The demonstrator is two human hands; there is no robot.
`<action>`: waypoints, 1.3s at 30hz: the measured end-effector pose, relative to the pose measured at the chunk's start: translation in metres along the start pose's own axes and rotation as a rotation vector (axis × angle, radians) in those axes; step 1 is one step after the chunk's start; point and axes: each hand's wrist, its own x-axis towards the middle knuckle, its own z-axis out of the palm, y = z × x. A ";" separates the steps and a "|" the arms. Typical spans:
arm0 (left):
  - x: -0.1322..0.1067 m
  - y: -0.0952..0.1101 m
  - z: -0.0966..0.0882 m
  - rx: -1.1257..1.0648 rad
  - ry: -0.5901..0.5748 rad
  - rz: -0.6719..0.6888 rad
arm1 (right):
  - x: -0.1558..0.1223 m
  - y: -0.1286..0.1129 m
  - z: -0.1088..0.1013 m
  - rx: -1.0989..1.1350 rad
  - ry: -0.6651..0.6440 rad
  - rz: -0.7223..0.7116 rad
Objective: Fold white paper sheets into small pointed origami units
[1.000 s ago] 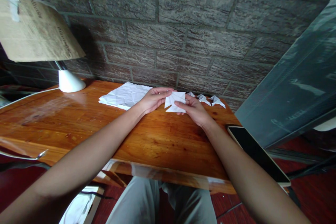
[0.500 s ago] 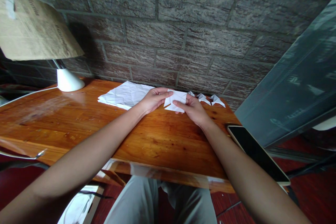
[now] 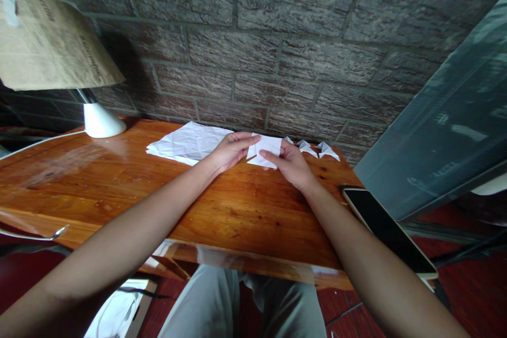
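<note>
A small folded white paper piece (image 3: 266,149) is held just above the far part of the wooden table (image 3: 222,211). My left hand (image 3: 232,150) pinches its left edge between thumb and fingers. My right hand (image 3: 290,162) grips its right side, thumb on top. Both hands are closed on the paper. A stack of creased white paper sheets (image 3: 186,142) lies flat just left of my left hand. Several small folded paper figures (image 3: 319,150) sit behind my right hand near the wall.
A white-based lamp (image 3: 101,119) with a brown paper shade (image 3: 47,42) stands at the table's far left. A dark phone (image 3: 390,232) lies at the table's right edge. A brick wall (image 3: 277,37) backs the table. A grey mesh panel (image 3: 447,127) leans at the right.
The hands and the folded paper have barely moved; the view has shifted slightly.
</note>
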 end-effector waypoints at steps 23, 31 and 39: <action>-0.003 0.002 0.009 -0.013 0.066 0.045 | 0.000 0.001 0.001 -0.023 0.016 -0.022; -0.003 0.003 0.009 -0.032 0.113 0.018 | -0.001 0.000 0.003 -0.035 0.030 -0.041; -0.003 0.001 0.008 -0.052 0.074 0.009 | 0.002 0.005 0.000 -0.025 -0.001 -0.066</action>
